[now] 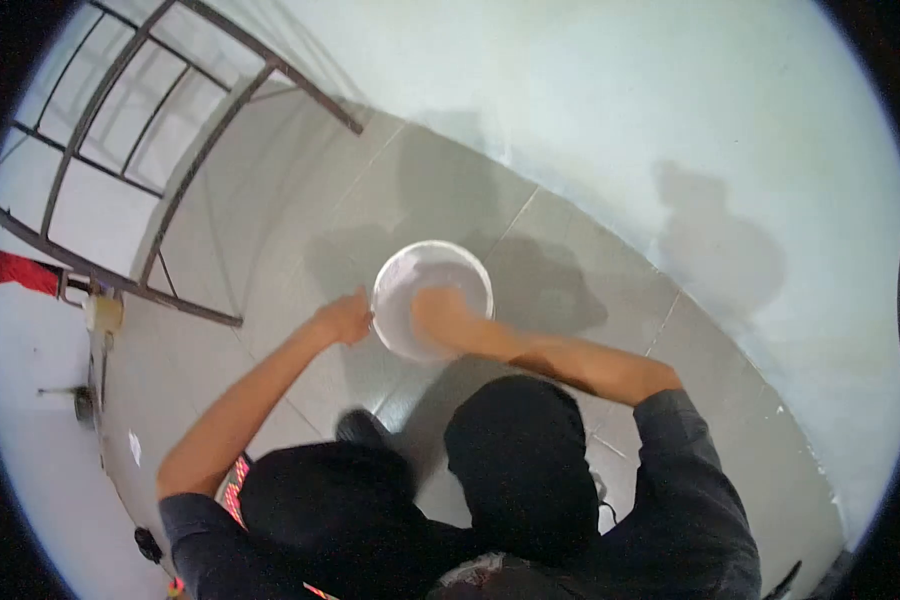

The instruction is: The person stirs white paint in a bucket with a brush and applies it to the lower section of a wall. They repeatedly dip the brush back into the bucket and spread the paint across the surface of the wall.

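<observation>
A white round bucket (pixel 394 300) stands on the grey tiled floor in front of my knees. My left hand (pixel 345 318) is closed on the left side of its rim, thumb upward. My right hand (pixel 442 314) reaches down inside the bucket from the right and is smeared by motion. Its fingers are hidden or blurred, so whether they hold anything cannot be made out. Something pale, perhaps cloth or suds, shows against the inner wall at the upper left; its kind is unclear.
A dark metal frame (pixel 210 135) with bars stands at the upper left. Beside it are a red cloth (pixel 22 272) and a yellowish container (pixel 103 313). A pale wall (pixel 610 130) runs along the right. A white scrap (pixel 135 447) lies at the left.
</observation>
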Action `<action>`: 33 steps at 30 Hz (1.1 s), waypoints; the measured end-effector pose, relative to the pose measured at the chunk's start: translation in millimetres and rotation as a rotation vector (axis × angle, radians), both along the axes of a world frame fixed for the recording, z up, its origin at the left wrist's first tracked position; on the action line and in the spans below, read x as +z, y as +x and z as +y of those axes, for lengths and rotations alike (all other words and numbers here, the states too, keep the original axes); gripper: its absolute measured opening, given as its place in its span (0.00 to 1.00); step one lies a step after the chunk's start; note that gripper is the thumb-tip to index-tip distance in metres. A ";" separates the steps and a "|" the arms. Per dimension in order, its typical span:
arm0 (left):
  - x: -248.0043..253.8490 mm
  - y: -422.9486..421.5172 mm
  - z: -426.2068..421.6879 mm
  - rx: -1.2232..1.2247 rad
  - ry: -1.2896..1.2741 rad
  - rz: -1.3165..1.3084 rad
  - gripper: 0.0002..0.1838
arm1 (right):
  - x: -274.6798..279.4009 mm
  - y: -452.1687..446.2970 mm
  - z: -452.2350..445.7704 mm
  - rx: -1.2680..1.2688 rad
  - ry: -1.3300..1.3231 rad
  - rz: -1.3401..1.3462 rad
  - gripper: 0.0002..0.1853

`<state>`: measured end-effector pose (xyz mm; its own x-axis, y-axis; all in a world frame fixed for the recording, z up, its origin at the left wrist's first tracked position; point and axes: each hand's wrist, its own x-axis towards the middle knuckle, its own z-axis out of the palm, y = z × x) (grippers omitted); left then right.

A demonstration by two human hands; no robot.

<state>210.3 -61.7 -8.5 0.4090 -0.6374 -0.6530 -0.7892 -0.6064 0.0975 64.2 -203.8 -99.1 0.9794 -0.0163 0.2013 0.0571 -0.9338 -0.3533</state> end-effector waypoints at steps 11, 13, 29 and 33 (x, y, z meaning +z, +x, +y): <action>8.6 38.3 -6.0 0.195 -0.312 0.533 0.27 | 98.8 10.4 -25.7 0.092 -0.058 0.408 0.07; 2.9 46.7 -3.5 0.195 -0.350 0.625 0.27 | 93.0 8.6 -25.2 0.072 -0.158 0.453 0.08; -17.4 58.0 -36.4 -0.168 -0.541 0.560 0.18 | 174.4 -42.3 9.5 -0.487 0.013 0.482 0.15; -29.7 49.3 -32.2 -0.196 -0.730 0.448 0.16 | 144.3 -37.9 22.9 -0.510 -0.078 0.479 0.13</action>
<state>259.7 -93.9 -38.2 0.0515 -0.9905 -0.1278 -0.6671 -0.1294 0.7337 26.3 -180.9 45.2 0.8343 -0.5005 -0.2310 -0.5401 -0.8261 -0.1609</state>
